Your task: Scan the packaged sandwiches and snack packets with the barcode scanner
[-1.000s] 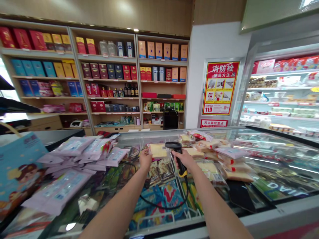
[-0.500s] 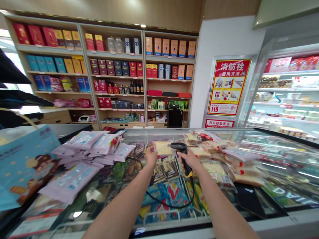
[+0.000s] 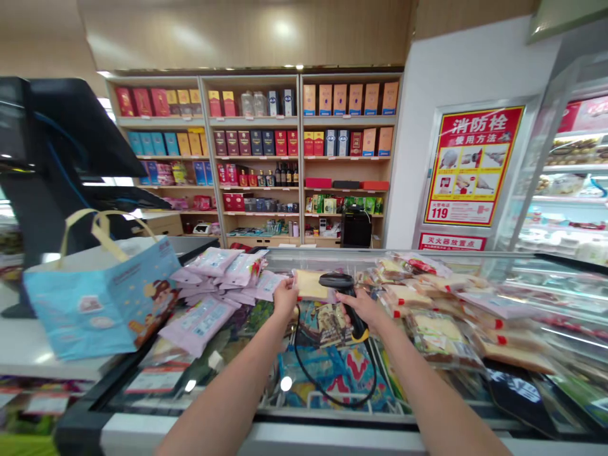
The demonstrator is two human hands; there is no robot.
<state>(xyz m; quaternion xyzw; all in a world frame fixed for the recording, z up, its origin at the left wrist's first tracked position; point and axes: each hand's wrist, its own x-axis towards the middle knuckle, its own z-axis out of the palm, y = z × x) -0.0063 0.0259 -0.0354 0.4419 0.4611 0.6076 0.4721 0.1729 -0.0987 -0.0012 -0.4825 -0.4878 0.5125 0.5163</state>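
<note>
My left hand [image 3: 285,297] is closed on the left edge of a clear-wrapped bread slice pack [image 3: 310,284]. My right hand [image 3: 357,306] grips the handle of a black barcode scanner [image 3: 338,280], whose head overlaps the right part of the pack. The scanner's black cable [image 3: 304,370] loops down over the freezer's glass top. Left of my left hand lies a heap of pale pink packets [image 3: 223,269]. To the right of the scanner is a pile of wrapped bread packs [image 3: 437,301].
A blue paper bag [image 3: 102,304] stands at the left beside a dark monitor [image 3: 80,126]. The freezer's front rim [image 3: 285,437] runs below my arms. A black paddle-shaped item [image 3: 517,389] lies at the right. Shelves [image 3: 259,120] of boxes stand behind.
The view has swung left, bringing more of the blue bag and the monitor into sight. Both hands keep their hold on the bread pack and scanner.
</note>
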